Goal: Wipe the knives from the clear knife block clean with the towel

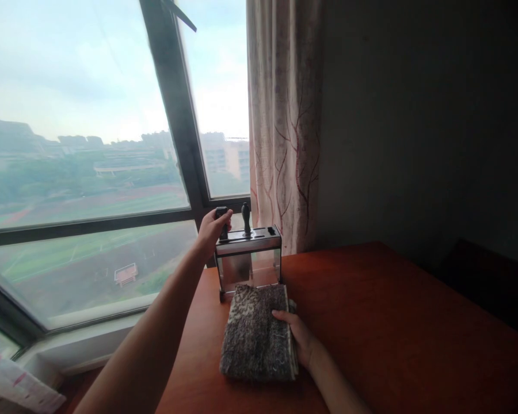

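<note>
My left hand (pixel 211 231) reaches far forward, its fingers closed round the black handle of a knife (pixel 223 233). That handle sticks up from the left end of a knife block (pixel 248 242) with a metal top and see-through sides. Beside it a second dark handle (pixel 246 218) stands upright in the block, and a dark blade shape shows through the front. Nearer to me, my right hand (pixel 301 338) grips the right edge of a folded, fuzzy grey-brown cloth (pixel 256 339). The thumb lies on top, while the other fingers are mostly hidden behind the cloth.
The reddish-brown wooden table (pixel 371 322) extends to the right. Large windows (pixel 77 115) with a dark frame rise at the left, close to the table's edge. A patterned curtain (pixel 285 126) hangs behind the block, next to a dark wall (pixel 414 126).
</note>
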The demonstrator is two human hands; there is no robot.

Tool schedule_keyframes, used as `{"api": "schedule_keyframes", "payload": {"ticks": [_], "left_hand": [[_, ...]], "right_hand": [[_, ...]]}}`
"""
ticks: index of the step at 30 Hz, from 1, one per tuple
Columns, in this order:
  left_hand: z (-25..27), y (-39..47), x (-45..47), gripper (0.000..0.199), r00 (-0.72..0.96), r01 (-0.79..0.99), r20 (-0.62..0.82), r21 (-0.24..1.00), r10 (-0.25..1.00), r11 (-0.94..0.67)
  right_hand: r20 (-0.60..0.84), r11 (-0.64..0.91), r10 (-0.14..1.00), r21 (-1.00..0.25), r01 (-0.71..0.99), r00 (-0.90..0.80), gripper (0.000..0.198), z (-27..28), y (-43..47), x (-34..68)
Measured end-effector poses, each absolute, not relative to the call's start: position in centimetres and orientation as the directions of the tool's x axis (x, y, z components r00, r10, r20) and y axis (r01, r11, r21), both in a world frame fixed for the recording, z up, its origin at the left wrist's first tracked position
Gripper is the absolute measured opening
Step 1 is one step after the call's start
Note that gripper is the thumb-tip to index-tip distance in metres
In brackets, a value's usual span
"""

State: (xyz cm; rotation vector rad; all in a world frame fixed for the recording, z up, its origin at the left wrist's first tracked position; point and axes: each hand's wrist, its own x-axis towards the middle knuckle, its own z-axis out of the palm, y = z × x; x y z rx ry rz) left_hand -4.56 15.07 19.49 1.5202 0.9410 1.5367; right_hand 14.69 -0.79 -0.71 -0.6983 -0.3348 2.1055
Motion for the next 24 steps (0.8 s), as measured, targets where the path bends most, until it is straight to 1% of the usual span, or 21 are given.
{"api": "schedule_keyframes", "payload": {"ticks": [5, 11, 17, 24], "left_hand": [[21.1, 15.1, -4.2, 0.031, 0.000, -0.043, 0.474, 0.880, 0.880, -0.474], [24.8, 15.4, -4.0, 0.025, 0.026, -0.116, 0.556, 0.827, 0.831, -0.550], [28.8, 14.7, -4.2, 0.021, -0.046, -0.192, 0.651, 0.739, 0.758, -0.646], [31.5, 14.1, -4.7, 0.018, -0.078, -0.213, 0.695, 0.689, 0.715, -0.693]], "right_hand": [[-0.369, -0.596, 0.802, -0.468, -0.652, -0.469, 0.025, -0.8, -0.7, 14.6], [-0.388, -0.597, 0.801, -0.453, -0.662, -0.456, 0.025, -1.1, -0.5, 14.7], [-0.392, -0.606, 0.793, -0.430, -0.669, -0.466, 0.025, -1.1, -0.5, 14.7], [-0.389, -0.615, 0.786, -0.417, -0.669, -0.480, 0.028, -1.2, -0.5, 14.6]]}}
